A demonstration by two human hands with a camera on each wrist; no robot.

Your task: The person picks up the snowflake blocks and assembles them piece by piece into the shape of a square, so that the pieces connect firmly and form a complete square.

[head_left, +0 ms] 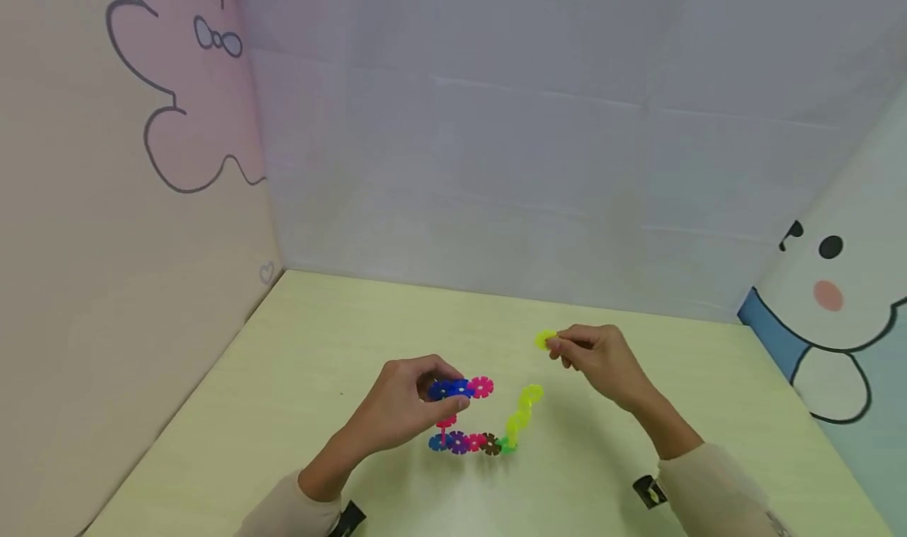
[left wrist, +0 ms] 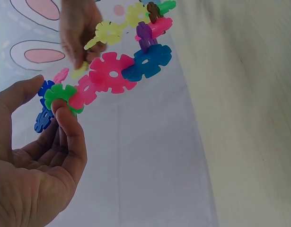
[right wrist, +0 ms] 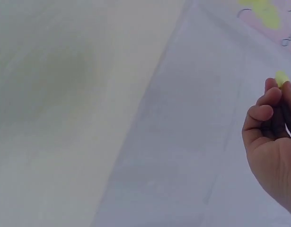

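My left hand (head_left: 407, 403) pinches one end of a linked chain of snowflake-shaped plastic discs (head_left: 459, 442). Thumb and fingers hold it at a green disc (left wrist: 61, 97) and dark blue discs (left wrist: 45, 119). From there the chain bends round through pink, blue, purple, pink, brown and green to a run of yellow discs (head_left: 523, 411) on the right. A pink disc (head_left: 482, 387) sticks out past the left thumb. Up and to the right of the yellow end, my right hand (head_left: 602, 364) pinches a single yellow disc (head_left: 545, 339) between thumb and fingertips, apart from the chain.
Both hands are over a pale yellow table (head_left: 340, 301). A light grey sheet (head_left: 453, 167) rises behind it. Side panels with cartoon animals, a pink one (head_left: 191, 120) at left and a white one (head_left: 843, 332) at right, border the table.
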